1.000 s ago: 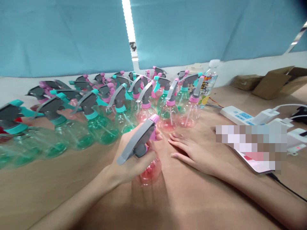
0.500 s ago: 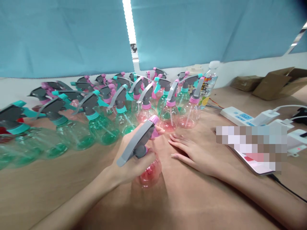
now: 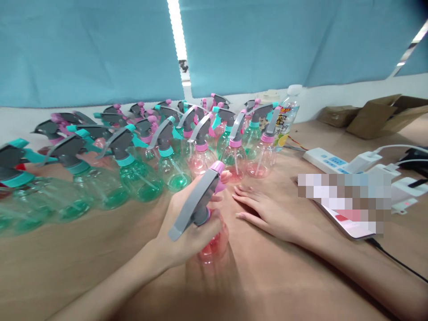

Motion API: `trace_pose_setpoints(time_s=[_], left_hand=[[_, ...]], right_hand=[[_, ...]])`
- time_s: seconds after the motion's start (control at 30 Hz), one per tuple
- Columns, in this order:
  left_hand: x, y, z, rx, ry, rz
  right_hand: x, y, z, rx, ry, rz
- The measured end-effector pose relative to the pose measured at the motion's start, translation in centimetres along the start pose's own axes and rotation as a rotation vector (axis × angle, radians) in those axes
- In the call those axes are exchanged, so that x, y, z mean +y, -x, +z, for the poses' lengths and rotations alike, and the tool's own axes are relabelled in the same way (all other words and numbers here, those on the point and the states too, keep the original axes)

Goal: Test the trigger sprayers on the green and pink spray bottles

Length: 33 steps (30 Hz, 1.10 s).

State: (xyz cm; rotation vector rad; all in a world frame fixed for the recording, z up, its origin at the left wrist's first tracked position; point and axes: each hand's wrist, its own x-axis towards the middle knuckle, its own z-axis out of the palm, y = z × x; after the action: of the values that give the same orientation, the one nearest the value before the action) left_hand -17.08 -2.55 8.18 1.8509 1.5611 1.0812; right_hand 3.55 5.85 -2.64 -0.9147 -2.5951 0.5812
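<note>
My left hand [image 3: 187,232] is wrapped round the neck of a pink spray bottle [image 3: 214,246] with a grey lever and pink nozzle, which stands roughly upright in front of me. To its right my right hand [image 3: 267,211] lies flat on the brown table [image 3: 267,285], fingers spread and holding nothing. Behind both hands are several spray bottles in rows, among them a green one with a turquoise collar [image 3: 140,180] and a pink one with a pink collar [image 3: 234,160]. Part of the held bottle's neck is hidden by my left fingers.
On the right lie a phone [image 3: 356,225] with its screen blurred out and a white power strip [image 3: 323,160] with plugs and cables. A labelled drink bottle [image 3: 288,113] stands behind the spray bottles. An open cardboard box [image 3: 377,118] is at the back right, before a blue curtain [image 3: 250,44].
The held bottle's spray head has shifted slightly right and down with my left hand. The surroundings appear slightly further left in the view. My right hand stays flat on the table.
</note>
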Motion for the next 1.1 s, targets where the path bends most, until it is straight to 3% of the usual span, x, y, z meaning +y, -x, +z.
trace_pose_setpoints(time_s=[0.27, 0.47, 0.6, 0.73, 0.9, 1.1], left_hand=[[0.2, 0.3, 0.2, 0.023, 0.051, 0.049], [-0.9, 0.5, 0.9, 0.085, 0.042, 0.138], [-0.9, 0.9, 1.4, 0.156, 0.025, 0.115], [-0.8, 1.3, 1.6, 0.172, 0.073, 0.111], [-0.2, 1.7, 1.4, 0.090, 0.041, 0.081], [-0.2, 2.6, 2.4, -0.027, -0.071, 0.288]], right_hand=[[-0.6, 0.3, -1.0, -0.034, -0.165, -0.083], [-5.4, 1.0, -1.5, -0.024, -0.450, -0.163], [-8.6, 0.5, -1.4, 0.099, -0.538, -0.219], [-10.3, -0.4, -1.0, 0.189, -0.536, -0.205], [-10.7, -0.1, -1.2, 0.207, -0.428, -0.208], [-9.0, 2.8, -3.1, 0.217, -0.474, -0.142]])
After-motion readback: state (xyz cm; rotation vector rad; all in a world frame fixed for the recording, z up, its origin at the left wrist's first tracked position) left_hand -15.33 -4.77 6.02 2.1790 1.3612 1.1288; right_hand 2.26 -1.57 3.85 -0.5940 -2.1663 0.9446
